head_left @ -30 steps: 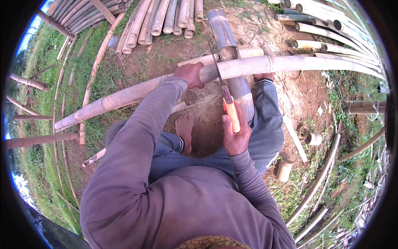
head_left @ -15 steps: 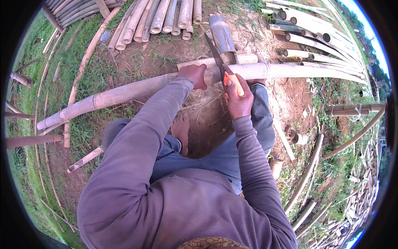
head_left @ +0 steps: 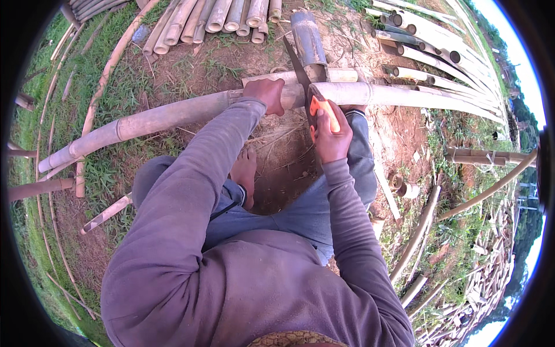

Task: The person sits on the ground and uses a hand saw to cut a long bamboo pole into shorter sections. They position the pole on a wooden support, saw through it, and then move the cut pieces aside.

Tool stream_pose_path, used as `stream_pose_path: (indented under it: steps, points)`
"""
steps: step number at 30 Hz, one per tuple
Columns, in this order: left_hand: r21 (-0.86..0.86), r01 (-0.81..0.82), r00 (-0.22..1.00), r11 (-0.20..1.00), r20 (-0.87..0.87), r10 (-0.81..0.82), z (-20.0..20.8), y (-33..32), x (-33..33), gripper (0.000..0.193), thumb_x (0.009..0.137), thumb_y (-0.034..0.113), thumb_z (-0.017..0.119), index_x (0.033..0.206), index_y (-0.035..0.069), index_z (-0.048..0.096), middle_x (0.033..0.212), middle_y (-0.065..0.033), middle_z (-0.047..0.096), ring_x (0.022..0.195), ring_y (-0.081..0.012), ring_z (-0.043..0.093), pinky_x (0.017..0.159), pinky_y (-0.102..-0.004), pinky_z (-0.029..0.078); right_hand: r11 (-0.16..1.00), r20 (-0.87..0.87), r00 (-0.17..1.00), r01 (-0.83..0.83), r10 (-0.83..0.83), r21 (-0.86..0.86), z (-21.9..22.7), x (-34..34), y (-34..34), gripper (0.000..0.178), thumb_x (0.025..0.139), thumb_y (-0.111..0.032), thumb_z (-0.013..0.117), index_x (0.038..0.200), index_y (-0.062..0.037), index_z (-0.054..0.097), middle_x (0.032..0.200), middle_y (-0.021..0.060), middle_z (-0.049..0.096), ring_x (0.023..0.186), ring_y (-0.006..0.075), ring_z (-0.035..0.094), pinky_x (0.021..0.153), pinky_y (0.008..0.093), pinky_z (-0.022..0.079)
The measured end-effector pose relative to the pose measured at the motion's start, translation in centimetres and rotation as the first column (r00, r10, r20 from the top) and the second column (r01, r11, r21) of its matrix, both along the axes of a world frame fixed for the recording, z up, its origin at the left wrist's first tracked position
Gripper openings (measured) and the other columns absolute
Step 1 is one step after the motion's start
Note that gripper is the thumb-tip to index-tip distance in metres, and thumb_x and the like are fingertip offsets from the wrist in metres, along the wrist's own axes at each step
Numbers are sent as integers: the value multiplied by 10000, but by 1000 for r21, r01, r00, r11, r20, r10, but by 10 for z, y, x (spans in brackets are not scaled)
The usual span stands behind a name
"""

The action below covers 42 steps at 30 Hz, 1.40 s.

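Note:
A long pale bamboo pole [head_left: 173,113] lies across in front of me, resting over a shorter bamboo piece [head_left: 342,75]. My left hand [head_left: 263,95] is closed over the pole, just left of the saw. In my right hand [head_left: 334,139] is the orange handle of a handsaw [head_left: 299,68]. Its dark blade slants forward and left across the pole, at the joint between a greyish stretch and the paler right part. How deep the blade sits in the bamboo I cannot tell. A thick grey bamboo length [head_left: 307,37] lies beyond, near the blade's tip.
Cut bamboo poles [head_left: 222,17] lie stacked at the far side, with more poles [head_left: 439,49] at far right. Short bamboo offcuts [head_left: 409,189] sit on the ground to the right. A bamboo rail [head_left: 485,156] stands at the right edge. My bare foot [head_left: 244,173] is below the pole.
The whole view has shifted slightly, so the scene sits a little further left and up. Both hands keep their grips, and the saw stays at the same place on the pole.

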<state>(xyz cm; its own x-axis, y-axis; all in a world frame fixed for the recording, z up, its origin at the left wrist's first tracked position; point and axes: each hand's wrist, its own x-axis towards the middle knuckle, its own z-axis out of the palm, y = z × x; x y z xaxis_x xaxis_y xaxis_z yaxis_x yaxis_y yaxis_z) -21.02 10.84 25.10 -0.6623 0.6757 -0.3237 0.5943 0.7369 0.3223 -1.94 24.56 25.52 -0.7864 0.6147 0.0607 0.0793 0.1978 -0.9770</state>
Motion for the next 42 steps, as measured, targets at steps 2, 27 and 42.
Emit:
stream_pose_path:
  steps: [2, 27, 42]
  points:
    - [-12, 5, 1000, 1000, 7, -5, -1, 4, -6, 772, 743, 423, 895, 1390, 115, 609, 1248, -158, 759, 1173, -354, 732, 967, -507, 587, 996, -17, 1000, -1, 2, 89, -5, -16, 5, 431, 1063, -180, 715, 1419, 48, 630, 1225, 134, 751, 1028, 130, 702, 810, 275, 569]
    - [7, -54, 999, 999, -5, 54, -16, -8, -8, 808, 724, 406, 910, 1400, 95, 596, 1219, -169, 754, 1129, -376, 733, 943, -497, 577, 998, -3, 999, -50, 51, 48, 37, 201, -40, 622, 1089, -312, 652, 1492, 140, 508, 1433, 243, 653, 1268, 308, 678, 1002, 362, 591]
    - [-54, -5, 1000, 999, -21, 4, -10, -3, -6, 805, 727, 419, 940, 1339, 64, 555, 1204, -196, 732, 1150, -418, 718, 959, -517, 573, 970, -135, 970, -177, 201, 169, -20, 58, -12, 523, 1009, -113, 749, 1458, 36, 526, 1174, 140, 671, 1036, 226, 667, 928, 361, 550]
